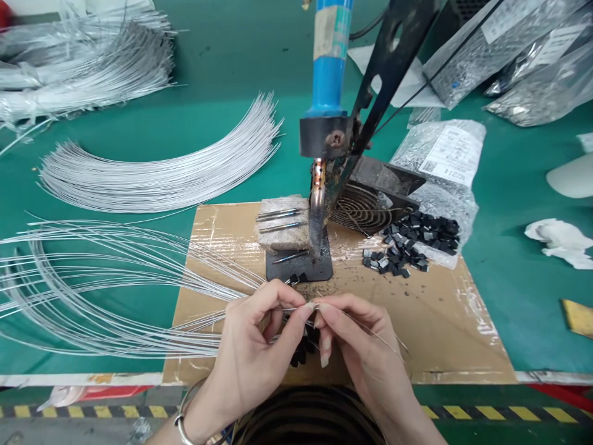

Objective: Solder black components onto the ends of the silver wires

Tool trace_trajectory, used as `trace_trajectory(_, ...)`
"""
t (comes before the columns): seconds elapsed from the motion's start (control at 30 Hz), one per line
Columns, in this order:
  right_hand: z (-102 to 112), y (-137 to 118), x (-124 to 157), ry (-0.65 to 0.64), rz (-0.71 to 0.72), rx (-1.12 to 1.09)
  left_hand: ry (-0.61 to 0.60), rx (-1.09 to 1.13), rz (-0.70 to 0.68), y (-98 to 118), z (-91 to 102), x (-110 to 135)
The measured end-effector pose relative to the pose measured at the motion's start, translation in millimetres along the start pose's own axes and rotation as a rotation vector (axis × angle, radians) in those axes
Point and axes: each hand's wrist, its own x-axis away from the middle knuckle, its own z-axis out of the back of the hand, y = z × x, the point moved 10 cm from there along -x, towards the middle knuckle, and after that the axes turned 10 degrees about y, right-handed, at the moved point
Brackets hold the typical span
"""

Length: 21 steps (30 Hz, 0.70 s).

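Wire (286,308) in left hand (262,340)

The green desk (222,74) carries 1 brown cardboard sheet (440,334) at its front edge, loose white wires (139,343) at left running over the sheet, 1 curved wire bundle (157,176) behind them, and 1 crumpled white tissue (558,237) at right.

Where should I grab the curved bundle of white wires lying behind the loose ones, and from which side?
Probably around the middle of the curved bundle, from above: there the strands lie packed together, while the right end fans out. Coming from the near side, you might snag the loose wires spread in front. No tie shows, so gather its full width.
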Motion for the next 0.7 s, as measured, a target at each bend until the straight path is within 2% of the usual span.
trace_trajectory(0.3,1.3,3.6,1.5,-0.022,-0.064,-0.034,-0.007,-0.088,-0.09,3.6,-1.9,3.0)
trace_trajectory(0.7,0.8,5.9,1.9,-0.001,-0.097,-0.041,0.0,-0.061,-0.09,-1.2,-3.4,1.7)
